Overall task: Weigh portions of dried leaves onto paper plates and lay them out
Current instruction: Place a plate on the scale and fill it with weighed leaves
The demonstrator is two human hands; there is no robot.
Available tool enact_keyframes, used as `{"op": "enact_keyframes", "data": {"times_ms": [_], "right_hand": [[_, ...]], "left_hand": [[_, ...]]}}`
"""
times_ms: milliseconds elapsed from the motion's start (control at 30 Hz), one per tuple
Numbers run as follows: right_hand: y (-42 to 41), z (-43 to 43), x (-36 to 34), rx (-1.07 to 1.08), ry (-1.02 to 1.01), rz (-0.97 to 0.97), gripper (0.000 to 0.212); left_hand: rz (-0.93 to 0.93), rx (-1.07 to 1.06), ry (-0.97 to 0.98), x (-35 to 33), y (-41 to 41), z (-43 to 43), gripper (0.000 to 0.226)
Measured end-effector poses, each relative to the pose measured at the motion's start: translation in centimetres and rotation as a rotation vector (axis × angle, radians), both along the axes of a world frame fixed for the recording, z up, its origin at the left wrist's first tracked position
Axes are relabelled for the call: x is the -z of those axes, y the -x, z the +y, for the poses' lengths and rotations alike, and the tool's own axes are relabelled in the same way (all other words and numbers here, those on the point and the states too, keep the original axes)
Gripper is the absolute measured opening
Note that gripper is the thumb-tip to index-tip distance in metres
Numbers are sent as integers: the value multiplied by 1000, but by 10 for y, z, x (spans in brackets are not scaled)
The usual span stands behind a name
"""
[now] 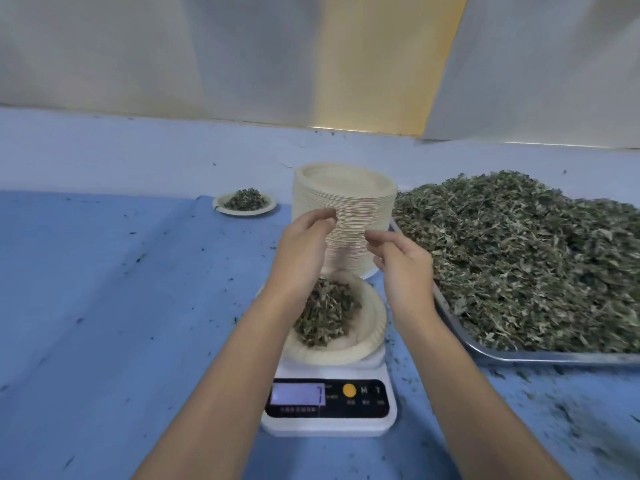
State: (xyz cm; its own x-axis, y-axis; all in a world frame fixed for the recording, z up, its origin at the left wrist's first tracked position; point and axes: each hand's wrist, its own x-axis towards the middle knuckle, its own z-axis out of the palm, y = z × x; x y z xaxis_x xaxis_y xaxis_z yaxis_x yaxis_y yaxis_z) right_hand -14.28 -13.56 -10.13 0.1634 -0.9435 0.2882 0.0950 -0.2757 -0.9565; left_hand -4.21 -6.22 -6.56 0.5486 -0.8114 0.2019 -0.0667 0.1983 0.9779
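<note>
Sitting heaped on a plate atop the scale: leaves. Hovering just above it, left hand with fingertips bunched, impossible telling whether pinching anything; right hand loosely curled, gripping nothing visible. Risking, likely, bumping the stack just behind, or dropping crumbs off the plate and skewing the weight. Lying piled in the tray at right: loose leaves. Waiting farther left on the surface: one filled plate.

Pale grey sheeting is hanging behind the blue-covered tabletop, a yellow strip showing between its panels.
</note>
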Motion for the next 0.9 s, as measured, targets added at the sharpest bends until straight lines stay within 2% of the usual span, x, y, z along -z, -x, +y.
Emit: {"op": "enact_keyframes", "data": {"times_ms": [200, 367, 733, 900], "right_hand": [[3, -7, 15, -85, -55, 170, 32], [0, -9, 19, -123, -129, 111, 35], [0, -4, 17, -98, -201, -44, 36], [-1, 0, 10, -108, -218, -95, 33]], "left_hand": [[-139, -174, -160, 21, -38, 10, 26], [-226, -227, -319, 39, -55, 13, 33], [-61, -242, -296, 48, -47, 8, 29], [78, -275, -290, 43, -53, 12, 25]]}}
